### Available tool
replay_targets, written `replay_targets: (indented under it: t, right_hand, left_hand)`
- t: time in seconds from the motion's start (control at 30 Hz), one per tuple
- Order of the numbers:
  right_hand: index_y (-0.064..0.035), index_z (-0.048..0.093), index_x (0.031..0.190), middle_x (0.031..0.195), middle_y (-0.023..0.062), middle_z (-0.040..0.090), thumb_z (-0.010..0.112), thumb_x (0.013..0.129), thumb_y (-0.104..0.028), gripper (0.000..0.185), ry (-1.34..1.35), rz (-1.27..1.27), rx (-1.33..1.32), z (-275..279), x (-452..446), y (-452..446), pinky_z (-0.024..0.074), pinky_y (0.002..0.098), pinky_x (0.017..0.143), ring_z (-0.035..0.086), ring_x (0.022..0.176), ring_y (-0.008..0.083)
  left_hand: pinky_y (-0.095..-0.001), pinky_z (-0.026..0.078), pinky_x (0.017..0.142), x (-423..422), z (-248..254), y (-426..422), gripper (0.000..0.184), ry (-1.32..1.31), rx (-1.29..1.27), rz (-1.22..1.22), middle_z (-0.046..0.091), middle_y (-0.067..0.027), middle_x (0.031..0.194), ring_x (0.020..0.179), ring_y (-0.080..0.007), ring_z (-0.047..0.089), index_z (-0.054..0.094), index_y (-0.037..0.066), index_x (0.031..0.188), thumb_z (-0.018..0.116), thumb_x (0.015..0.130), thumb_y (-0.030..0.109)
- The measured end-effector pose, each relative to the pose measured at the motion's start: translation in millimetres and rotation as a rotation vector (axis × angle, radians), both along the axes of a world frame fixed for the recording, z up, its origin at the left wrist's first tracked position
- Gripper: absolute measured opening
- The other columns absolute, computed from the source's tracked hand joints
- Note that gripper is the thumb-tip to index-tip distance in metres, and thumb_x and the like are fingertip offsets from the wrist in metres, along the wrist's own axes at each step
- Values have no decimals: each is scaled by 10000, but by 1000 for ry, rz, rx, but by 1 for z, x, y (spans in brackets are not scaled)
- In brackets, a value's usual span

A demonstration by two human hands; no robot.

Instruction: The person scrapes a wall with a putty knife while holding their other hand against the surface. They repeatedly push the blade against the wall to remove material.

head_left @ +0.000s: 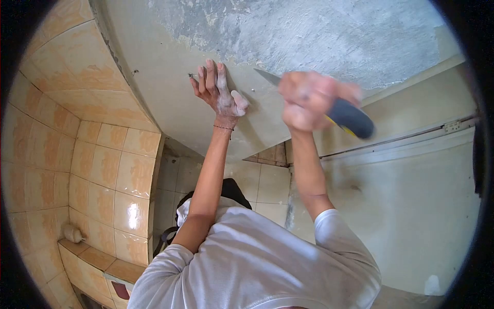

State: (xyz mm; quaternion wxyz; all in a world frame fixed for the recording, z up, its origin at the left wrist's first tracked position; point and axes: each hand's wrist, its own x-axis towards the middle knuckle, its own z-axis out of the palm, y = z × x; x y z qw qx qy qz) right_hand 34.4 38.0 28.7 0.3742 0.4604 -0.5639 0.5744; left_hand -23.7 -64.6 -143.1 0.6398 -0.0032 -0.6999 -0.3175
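My right hand (311, 100), smeared by motion, grips a putty knife (352, 119) by its dark handle with a yellow stripe. Its thin metal blade points left, close to the wall (170, 77), near the lower edge of a rough patch (309, 31) of bare grey-white plaster. White dust coats my left hand (221, 95), which rests against the painted part of the wall with its fingers spread, left of the blade. Nothing is in that hand. A small wall plug or screw (190, 75) sticks out beside its fingertips.
Orange-cream tiles (98, 154) cover the wall and ledge on the left, where a rounded pale object (73, 233) sits. To the right stands a pale green door or panel (391, 206) with a hinge (453, 126) at its top edge. Floor tiles (270, 183) show below my arms.
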Motion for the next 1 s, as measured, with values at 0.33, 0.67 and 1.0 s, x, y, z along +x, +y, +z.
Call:
replay_targets:
  t: [0.33,0.67,1.0]
  right_hand:
    - [-167,395,808,520,-36,292,485,852,27,219,64,200,3,15,11,3,208,270,362,196,403,93]
    - [-119,228,637,474,-17,289,528,906,-1,420,178,204,-70,5,3,-1,227,289,313,250,353,87]
    - [-203,289,945,441,-18,229,492,981,-116,224,85,106,-150,14,-7,-10,216,262,281,158,316,86]
  left_hand:
    - [-553,102,1192,-1,0,0,756,-23,6,16,370,-172,1542,1453,-356,264,418,30,1479,243,955,545]
    - [-552,91,1194,1,-1,-1,749,-40,11,-3,365,-179,1542,1456,-356,250,409,27,1484,267,947,529]
    - [-559,106,1188,2,-1,0,726,-34,2,2,360,-181,1545,1449,-362,262,399,28,1490,278,942,488]
